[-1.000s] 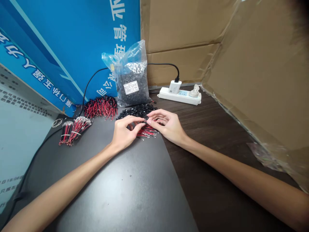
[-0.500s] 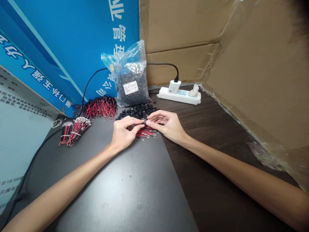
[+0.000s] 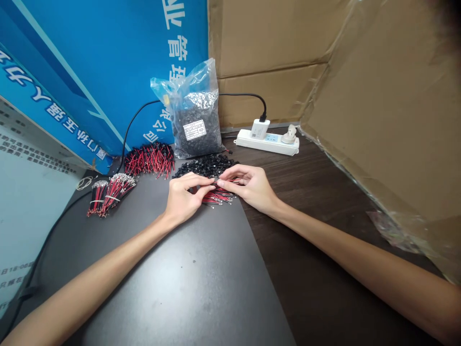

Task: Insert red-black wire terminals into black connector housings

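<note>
My left hand (image 3: 184, 194) and my right hand (image 3: 250, 186) meet tip to tip over the work surface, each closed in a pinch. A small black connector housing (image 3: 216, 180) shows between their fingertips, with the right thumb and index finger on it. What the left fingertips pinch is mostly covered by them. Beneath the hands lies a pile of loose red and black wires (image 3: 224, 197) with metal terminals on their ends. Just behind sits a heap of black connector housings (image 3: 205, 166), partly hidden by the fingers.
A clear plastic bag of black parts (image 3: 196, 125) stands at the back. Left of it are a pile of red-and-black wires with black connectors (image 3: 151, 159) and banded wire bundles (image 3: 111, 194). A white power strip (image 3: 268, 142) lies at back right, near cardboard walls (image 3: 378, 120).
Hardly anything differs: both hands keep their pinch at the same spot, and the view has shifted very slightly.
</note>
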A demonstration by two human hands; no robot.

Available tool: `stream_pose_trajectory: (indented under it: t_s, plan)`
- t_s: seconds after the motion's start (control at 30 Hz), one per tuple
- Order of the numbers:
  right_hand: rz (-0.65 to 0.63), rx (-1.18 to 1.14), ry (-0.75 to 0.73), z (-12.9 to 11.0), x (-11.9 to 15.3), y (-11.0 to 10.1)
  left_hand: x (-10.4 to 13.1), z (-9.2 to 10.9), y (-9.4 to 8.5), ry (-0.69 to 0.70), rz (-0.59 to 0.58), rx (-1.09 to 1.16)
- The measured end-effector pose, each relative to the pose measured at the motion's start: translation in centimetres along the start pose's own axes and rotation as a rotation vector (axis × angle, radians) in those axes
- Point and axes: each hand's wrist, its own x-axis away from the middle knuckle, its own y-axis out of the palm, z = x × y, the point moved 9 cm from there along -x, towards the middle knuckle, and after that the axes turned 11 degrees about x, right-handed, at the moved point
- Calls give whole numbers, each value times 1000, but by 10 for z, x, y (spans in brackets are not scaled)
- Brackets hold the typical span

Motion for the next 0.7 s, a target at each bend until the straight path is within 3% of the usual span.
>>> stream_pose_trajectory:
  t_s: [0.7]
  plan:
    - [16, -8, -35, -7, 2, 3, -2, -1, 2, -81, -12, -1]
